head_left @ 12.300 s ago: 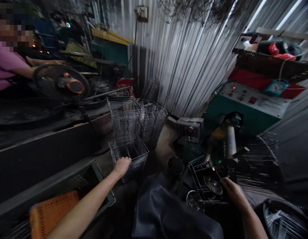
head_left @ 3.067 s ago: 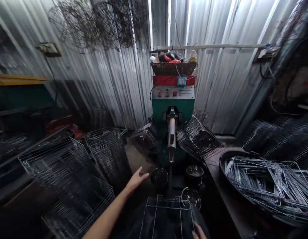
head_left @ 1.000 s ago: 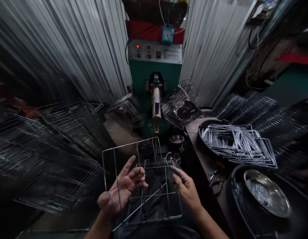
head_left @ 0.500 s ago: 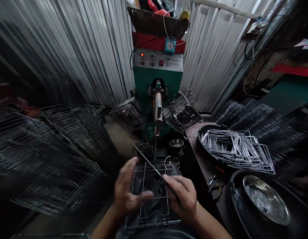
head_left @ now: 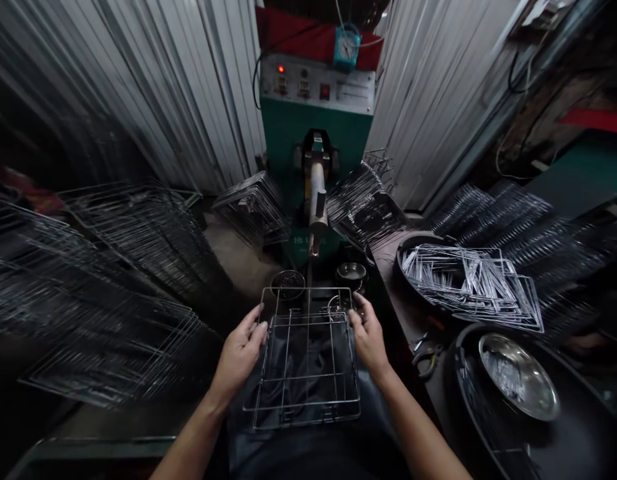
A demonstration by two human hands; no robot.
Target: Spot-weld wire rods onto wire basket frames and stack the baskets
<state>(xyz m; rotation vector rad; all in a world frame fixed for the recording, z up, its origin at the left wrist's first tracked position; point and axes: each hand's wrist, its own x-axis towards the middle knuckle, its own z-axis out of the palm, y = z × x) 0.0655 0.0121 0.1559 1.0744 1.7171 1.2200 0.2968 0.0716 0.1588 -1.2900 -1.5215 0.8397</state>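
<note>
A rectangular wire frame (head_left: 308,379) with crossing wires lies over my lap, seemingly two layers, one above the other. My left hand (head_left: 241,347) pinches its upper left edge between thumb and fingers. On the opposite side, my right hand (head_left: 369,333) grips the upper right edge. Just beyond the frame stands a green machine (head_left: 316,137) with a metal electrode arm (head_left: 317,200) pointing down toward me. Small round bowls (head_left: 351,272) sit under the arm.
Stacked wire frames (head_left: 138,227) fill the left. At the right are a black tub of wire rectangles (head_left: 468,283), pliers (head_left: 427,362) and a steel bowl of small wire pieces (head_left: 518,377). More wire racks (head_left: 366,207) lean beside the machine.
Both hands have moved apart onto the sides of the wire frame. The thin rod held in my right hand is no longer seen. The view has tilted down.
</note>
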